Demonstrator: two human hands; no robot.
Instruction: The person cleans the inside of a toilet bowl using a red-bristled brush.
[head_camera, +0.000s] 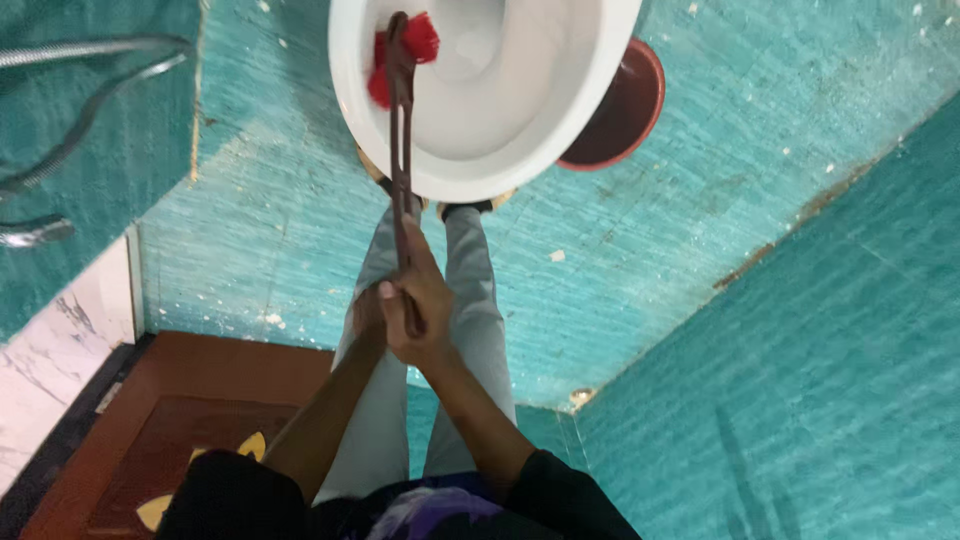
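- Nearest the camera, at the bottom edge, are dark sleeves (560, 490) and a patch of purple cloth, both cut off by the frame.
- Both forearms reach away from the camera to meet over grey trousers (470, 330), which hide most of the floor below them.
- Right hand (420, 300) is wrapped tight round the near end of the brush handle (400, 160), thumb lying across it.
- Left hand (367, 315) sits just behind and to the left, mostly hidden by the right; it looks closed on the same handle, but its fingers cannot be made out.
- That thin, dark brown handle runs far from the hands, over the near rim of the toilet bowl (560, 120).
- Red bristles (410, 50) at its far end lie inside the bowl against the left inner wall; their shape is blurred.
- Only the near part of the white bowl shows; the rest is cut off at the top edge.
- Shoe tips (465, 208) peek out just under the bowl's near rim.
- A dark red round tub (625, 110) stands right of the bowl, half hidden behind it.
- Teal tile floor (700, 250) spreads around, speckled and stained along the right wall joint.
- A metal hose (80, 120) hangs on the left wall, partly out of frame.
- A brown door (200, 400) lies at near left.
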